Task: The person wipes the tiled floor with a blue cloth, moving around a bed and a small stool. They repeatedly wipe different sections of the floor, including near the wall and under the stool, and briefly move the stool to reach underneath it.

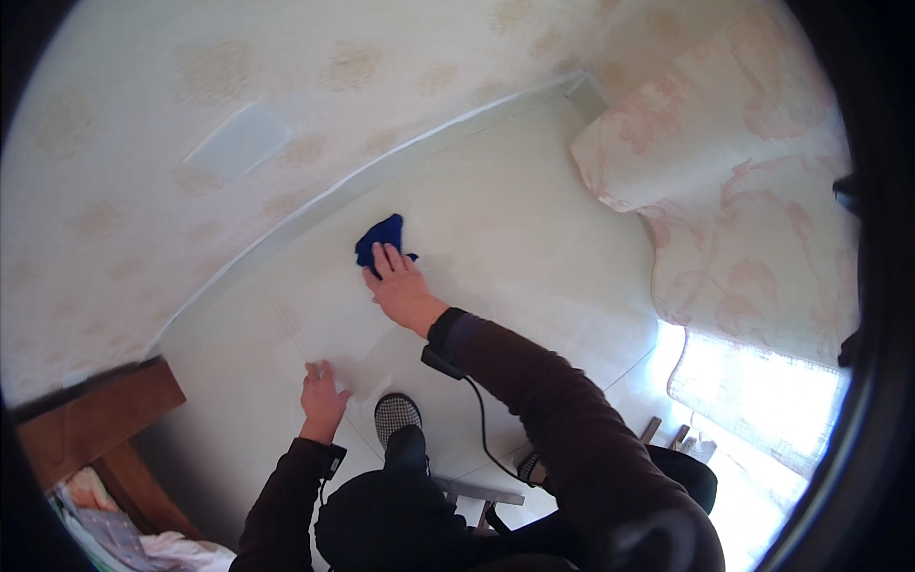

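Cloth: a small dark blue cloth (381, 240) is lying bunched on the pale tiled floor (515, 229), near the white skirting strip (381, 172) where the floor is meeting the wall.
Right hand: the right hand (402, 286) is pressing down on the near edge of the cloth, palm to the floor, fingers stretched forward and lying close together over the fabric, not curling around it.
Left hand: the left hand (322, 393) is resting flat on the floor, well apart from the cloth, fingers slightly spread and gripping nothing.
Sleeves: both forearms are wearing dark sleeves; a thin black cable (481, 419) is hanging from the right wrist.
Foot: a checked slipper (396, 416) is standing on the tiles just beside the left hand, between the two arms.
Wall: patterned pale wallpaper (238, 105) is filling the upper left.
Curtain: a floral pink curtain (734, 172) is hanging at the right, with bright light coming under it.
Furniture: a brown wooden piece (95, 419) is showing at the lower left.
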Demonstrator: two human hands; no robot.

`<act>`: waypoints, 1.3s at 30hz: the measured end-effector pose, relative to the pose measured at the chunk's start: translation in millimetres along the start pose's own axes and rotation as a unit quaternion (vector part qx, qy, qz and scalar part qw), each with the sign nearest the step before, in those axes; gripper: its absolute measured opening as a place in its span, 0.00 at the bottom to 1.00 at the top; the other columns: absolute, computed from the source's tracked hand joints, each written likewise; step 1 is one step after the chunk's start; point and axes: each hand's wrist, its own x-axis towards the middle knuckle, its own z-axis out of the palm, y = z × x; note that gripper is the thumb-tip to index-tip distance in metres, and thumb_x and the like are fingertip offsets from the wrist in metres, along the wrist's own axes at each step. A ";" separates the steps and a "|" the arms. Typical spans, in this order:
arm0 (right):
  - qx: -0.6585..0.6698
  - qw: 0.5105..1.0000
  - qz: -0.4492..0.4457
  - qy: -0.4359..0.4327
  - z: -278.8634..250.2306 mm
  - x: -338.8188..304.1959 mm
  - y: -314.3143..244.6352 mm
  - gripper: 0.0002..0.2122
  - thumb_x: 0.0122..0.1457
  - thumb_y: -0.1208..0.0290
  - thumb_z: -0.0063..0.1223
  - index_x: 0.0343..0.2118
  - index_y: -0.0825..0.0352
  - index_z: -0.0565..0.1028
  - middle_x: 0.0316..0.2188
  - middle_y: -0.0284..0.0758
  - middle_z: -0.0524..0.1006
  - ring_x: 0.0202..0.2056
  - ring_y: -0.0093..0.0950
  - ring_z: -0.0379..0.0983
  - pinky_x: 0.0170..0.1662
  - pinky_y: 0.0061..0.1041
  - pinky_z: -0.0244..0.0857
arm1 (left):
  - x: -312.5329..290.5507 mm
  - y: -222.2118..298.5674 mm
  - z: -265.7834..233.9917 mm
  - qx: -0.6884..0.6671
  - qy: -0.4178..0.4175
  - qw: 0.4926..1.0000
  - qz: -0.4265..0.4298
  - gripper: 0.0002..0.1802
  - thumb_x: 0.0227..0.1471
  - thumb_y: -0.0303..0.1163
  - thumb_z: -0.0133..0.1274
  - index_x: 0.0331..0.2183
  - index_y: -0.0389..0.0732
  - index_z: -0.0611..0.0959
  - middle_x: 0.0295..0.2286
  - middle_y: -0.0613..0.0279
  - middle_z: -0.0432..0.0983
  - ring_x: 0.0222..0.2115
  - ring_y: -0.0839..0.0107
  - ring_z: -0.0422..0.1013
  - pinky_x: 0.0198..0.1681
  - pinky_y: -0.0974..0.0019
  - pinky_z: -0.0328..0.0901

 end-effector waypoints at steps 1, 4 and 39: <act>-0.034 0.999 -0.007 -0.022 4.0 0.8 6.0 0.27 0.55 0.64 0.54 0.58 0.64 0.64 0.64 0.51 0.51 0.62 0.47 0.52 0.60 0.46 0.52 | 1.5 1.0 1.0 0.011 0.003 1.000 0.000 0.46 0.33 0.38 0.69 0.55 0.39 0.68 0.54 0.36 0.59 0.48 0.44 0.67 0.46 0.54 0.69; -0.084 0.996 -0.013 0.041 5.3 0.9 40.0 0.24 0.58 0.66 0.48 0.59 0.64 0.64 0.65 0.49 0.50 0.63 0.44 0.51 0.62 0.46 0.49 | 2.6 0.4 1.4 0.026 -0.008 1.000 0.009 0.45 0.34 0.38 0.69 0.54 0.39 0.68 0.55 0.35 0.58 0.48 0.44 0.66 0.47 0.54 0.67; -0.061 0.962 0.231 0.133 -22.6 -203.7 89.9 0.18 0.53 0.72 0.48 0.50 0.57 0.72 0.59 0.44 0.63 0.50 0.39 0.68 0.43 0.39 0.68 | -13.4 -22.0 11.2 0.052 -0.063 0.992 0.099 0.43 0.36 0.41 0.66 0.53 0.31 0.69 0.50 0.35 0.66 0.52 0.40 0.63 0.52 0.51 0.64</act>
